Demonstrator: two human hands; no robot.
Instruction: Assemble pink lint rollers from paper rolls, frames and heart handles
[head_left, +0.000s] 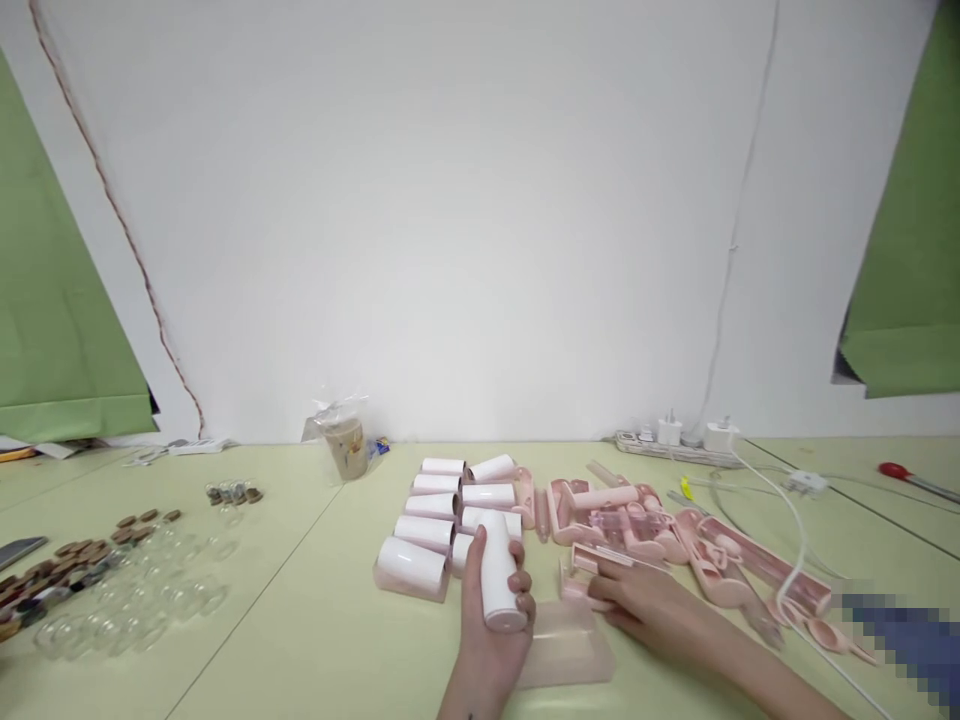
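My left hand (491,620) is closed round a white paper roll (498,572), held upright above the table. My right hand (637,598) lies low on the table with its fingers stretched toward a pink plastic part (581,560), touching or nearly touching it. A translucent pink cover (566,655) lies between my two hands. Behind the held roll, several more white rolls (450,505) lie in rows. A heap of pink plastic handles and parts (645,525) spreads to the right of them.
Small glass bottles (150,600) and brown corks (82,555) cover the table's left side. A wrapped cup (345,440) stands by the wall. A power strip (675,445) with chargers and white cables lies at the back right, with a red-handled tool (900,475) further right.
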